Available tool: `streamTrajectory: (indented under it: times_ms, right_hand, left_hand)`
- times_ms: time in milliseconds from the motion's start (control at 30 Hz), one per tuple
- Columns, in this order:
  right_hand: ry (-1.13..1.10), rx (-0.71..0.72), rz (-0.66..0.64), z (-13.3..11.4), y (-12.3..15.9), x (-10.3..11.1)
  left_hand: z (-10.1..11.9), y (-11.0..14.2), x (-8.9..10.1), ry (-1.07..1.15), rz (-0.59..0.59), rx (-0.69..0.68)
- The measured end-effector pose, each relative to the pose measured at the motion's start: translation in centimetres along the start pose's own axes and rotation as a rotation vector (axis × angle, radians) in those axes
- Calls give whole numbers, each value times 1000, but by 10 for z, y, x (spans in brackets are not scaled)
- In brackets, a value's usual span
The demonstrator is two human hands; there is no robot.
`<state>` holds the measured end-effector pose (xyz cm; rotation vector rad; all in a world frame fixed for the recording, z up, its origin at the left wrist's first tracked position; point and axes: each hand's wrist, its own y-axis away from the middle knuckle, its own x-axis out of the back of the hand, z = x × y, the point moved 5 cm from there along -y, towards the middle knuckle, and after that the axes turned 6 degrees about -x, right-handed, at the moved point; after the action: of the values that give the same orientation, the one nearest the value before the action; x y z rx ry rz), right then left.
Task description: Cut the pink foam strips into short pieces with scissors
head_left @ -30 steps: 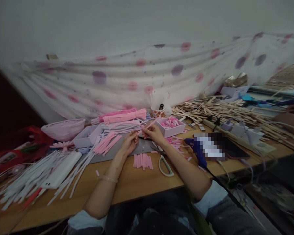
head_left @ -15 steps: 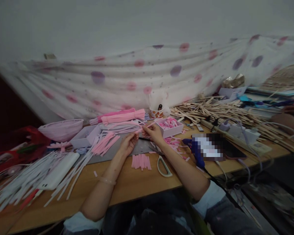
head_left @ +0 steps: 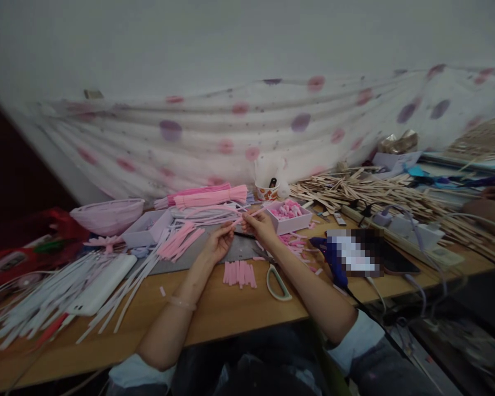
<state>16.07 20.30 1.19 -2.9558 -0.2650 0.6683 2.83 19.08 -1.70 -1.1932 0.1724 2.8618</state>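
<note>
My left hand (head_left: 218,242) and my right hand (head_left: 259,226) meet over a grey mat (head_left: 239,250) in the middle of the wooden table (head_left: 214,308). Both pinch one thin pink strip (head_left: 249,213) that runs up to the right between them. A row of short cut pink pieces (head_left: 239,273) lies just below my hands. Scissors with pale handles (head_left: 277,280) rest beside my right forearm. A white box of pink bits (head_left: 291,214) stands right of my right hand.
Long white and pink strips (head_left: 66,297) cover the left side, with a white phone (head_left: 103,283), a pink bowl (head_left: 107,215) and a lilac box (head_left: 146,230). A blue glue gun (head_left: 334,256) and cables lie at right. Wooden sticks (head_left: 379,192) pile up at back right.
Both hands stay together on the pink strip with only slight finger shifts. The view has wobbled a little.
</note>
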Motion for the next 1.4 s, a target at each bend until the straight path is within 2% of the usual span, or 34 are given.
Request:
streamTrajectory:
  times_ms: [167, 367, 633, 767, 933, 1100, 1200, 1300, 1400]
  right_hand:
    - [13, 28, 44, -2, 0, 1]
    - [86, 36, 40, -5, 1, 6]
    - [91, 18, -8, -1, 0, 4]
    - [76, 14, 1, 1, 0, 6]
    - [88, -10, -13, 3, 1, 4]
    - [73, -3, -25, 2, 1, 5]
    - [119, 6, -39, -1, 2, 4]
    - [258, -3, -107, -1, 5, -1]
    - [363, -25, -201, 2, 9, -7]
  left_hand:
    - [0, 2, -6, -35, -123, -62]
    - [1, 2, -4, -107, -192, -38]
    - [2, -2, 3, -40, -202, -20]
    - [1, -1, 2, -5, -157, -20]
    - [2, 1, 0, -10, -122, -26]
    - [2, 0, 1, -36, -143, -50]
    - [8, -2, 2, -152, -155, -89]
    - [23, -2, 1, -433, -166, -244]
    - [34, 0, -4, -729, -272, -361]
